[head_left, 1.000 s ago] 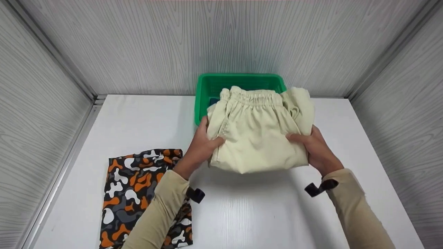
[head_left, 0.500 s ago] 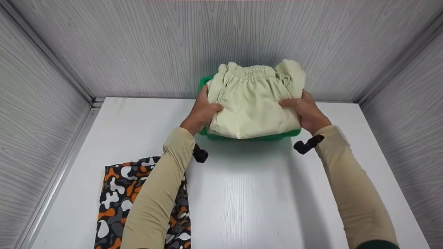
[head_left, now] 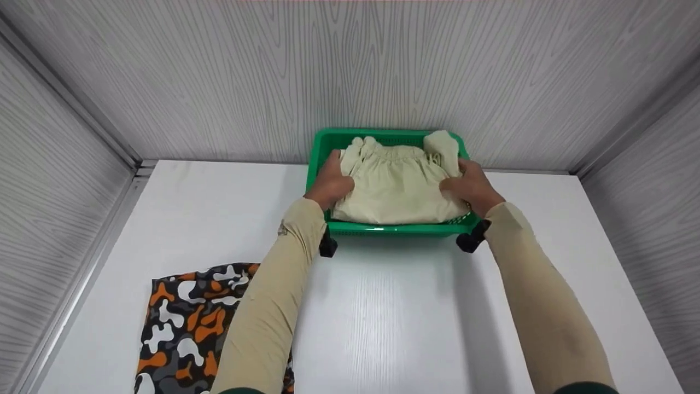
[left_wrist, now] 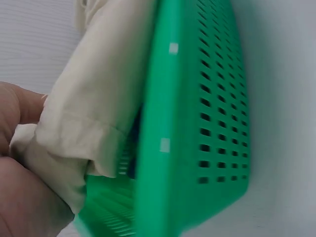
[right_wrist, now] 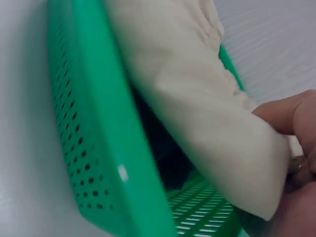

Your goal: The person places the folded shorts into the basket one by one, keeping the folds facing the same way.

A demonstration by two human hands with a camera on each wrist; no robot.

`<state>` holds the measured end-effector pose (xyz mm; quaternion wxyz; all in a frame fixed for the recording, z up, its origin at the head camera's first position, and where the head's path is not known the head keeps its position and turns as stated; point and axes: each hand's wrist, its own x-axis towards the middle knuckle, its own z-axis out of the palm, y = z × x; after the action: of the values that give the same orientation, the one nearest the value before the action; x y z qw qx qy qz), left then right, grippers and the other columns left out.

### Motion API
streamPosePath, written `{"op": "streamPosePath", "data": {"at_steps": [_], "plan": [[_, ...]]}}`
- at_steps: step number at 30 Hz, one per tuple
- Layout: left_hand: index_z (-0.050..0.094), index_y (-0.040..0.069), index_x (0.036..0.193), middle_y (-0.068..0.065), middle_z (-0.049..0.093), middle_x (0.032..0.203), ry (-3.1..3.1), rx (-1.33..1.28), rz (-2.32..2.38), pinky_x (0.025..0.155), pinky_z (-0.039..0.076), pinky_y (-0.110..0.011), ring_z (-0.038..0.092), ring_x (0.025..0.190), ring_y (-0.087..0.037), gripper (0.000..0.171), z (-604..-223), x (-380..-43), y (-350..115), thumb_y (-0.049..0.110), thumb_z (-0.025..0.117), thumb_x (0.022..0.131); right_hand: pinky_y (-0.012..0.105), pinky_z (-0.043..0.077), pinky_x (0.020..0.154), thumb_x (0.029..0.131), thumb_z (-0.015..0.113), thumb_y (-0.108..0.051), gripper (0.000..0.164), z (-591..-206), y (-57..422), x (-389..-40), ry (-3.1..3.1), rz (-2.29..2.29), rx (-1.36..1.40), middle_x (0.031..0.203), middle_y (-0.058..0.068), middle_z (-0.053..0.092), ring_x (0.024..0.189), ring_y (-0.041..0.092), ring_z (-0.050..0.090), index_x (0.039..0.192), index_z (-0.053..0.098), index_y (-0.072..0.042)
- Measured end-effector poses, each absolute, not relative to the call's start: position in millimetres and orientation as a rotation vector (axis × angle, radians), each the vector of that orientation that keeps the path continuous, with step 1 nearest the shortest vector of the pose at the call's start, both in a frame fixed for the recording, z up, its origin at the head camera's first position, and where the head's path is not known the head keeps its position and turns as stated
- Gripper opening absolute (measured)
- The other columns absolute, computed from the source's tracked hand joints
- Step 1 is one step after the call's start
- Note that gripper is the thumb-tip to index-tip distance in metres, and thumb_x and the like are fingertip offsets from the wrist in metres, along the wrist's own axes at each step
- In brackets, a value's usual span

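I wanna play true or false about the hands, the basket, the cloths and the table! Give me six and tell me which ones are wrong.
1. The left hand and the right hand both hold the cream cloth. True.
2. The basket is red. False: it is green.
3. The patterned cloth lies in the basket. False: it lies on the table.
4. The table is white. True.
5. Something dark shows in the basket under the cream cloth. True.
6. The right hand is holding the patterned cloth. False: it holds the cream cloth.
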<state>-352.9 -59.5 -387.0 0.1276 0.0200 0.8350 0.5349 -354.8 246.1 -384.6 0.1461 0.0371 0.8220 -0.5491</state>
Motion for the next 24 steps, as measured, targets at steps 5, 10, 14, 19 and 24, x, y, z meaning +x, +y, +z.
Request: {"op": "streamPosePath", "data": {"at_steps": [5,10,14,19,24], "plan": [[0.007,0.004,0.162,-0.017,0.034,0.16,2.635,0.036,1.236,0.111,0.037,-0.04,0.041,0.14,-0.027,0.077,-394,-350,-60,0.0,0.048,0.097,0.037,0.039,0.094,0.086,0.05,0.007,0.059,-387,235,-352,2.549,-1.34,-0.018,0.13,0.018,0.05,0.108,0.025,0.044,0.145,0.045,0.003],[0.01,0.0,0.16,-0.025,0.06,0.132,2.781,0.058,1.081,0.084,0.048,-0.041,0.062,0.104,-0.032,0.081,-402,-349,-52,-0.004,0.055,0.094,0.045,0.038,0.102,0.09,0.05,0.009,0.056,-392,225,-349,2.665,-1.197,-0.067,0.135,0.022,0.052,0.113,0.029,0.045,0.146,0.044,0.002],[0.006,-0.002,0.158,-0.028,0.055,0.135,2.775,0.044,1.043,0.088,0.048,-0.042,0.061,0.112,-0.036,0.081,-407,-345,-46,-0.005,0.055,0.094,0.049,0.04,0.102,0.093,0.05,0.008,0.056,-399,224,-344,2.719,-1.12,-0.035,0.135,0.023,0.053,0.113,0.031,0.047,0.147,0.041,0.003],[-0.011,0.003,0.16,-0.032,0.016,0.161,2.747,-0.007,0.928,0.111,0.036,-0.05,0.033,0.143,-0.046,0.093,-388,-333,-45,0.009,0.059,0.099,0.055,0.036,0.11,0.098,0.056,-0.006,0.055,-397,214,-339,2.984,-0.965,-0.131,0.142,0.03,0.046,0.13,0.041,0.045,0.149,0.037,0.006],[0.002,0.018,0.165,-0.023,-0.007,0.167,2.831,0.193,0.623,0.122,0.007,-0.056,0.001,0.152,-0.046,0.082,-371,-325,-39,0.04,0.053,0.105,0.066,0.016,0.117,0.099,0.065,-0.034,0.078,-391,188,-338,3.109,-0.706,-0.403,0.162,0.031,0.017,0.148,0.052,0.013,0.16,0.025,-0.007]]}}
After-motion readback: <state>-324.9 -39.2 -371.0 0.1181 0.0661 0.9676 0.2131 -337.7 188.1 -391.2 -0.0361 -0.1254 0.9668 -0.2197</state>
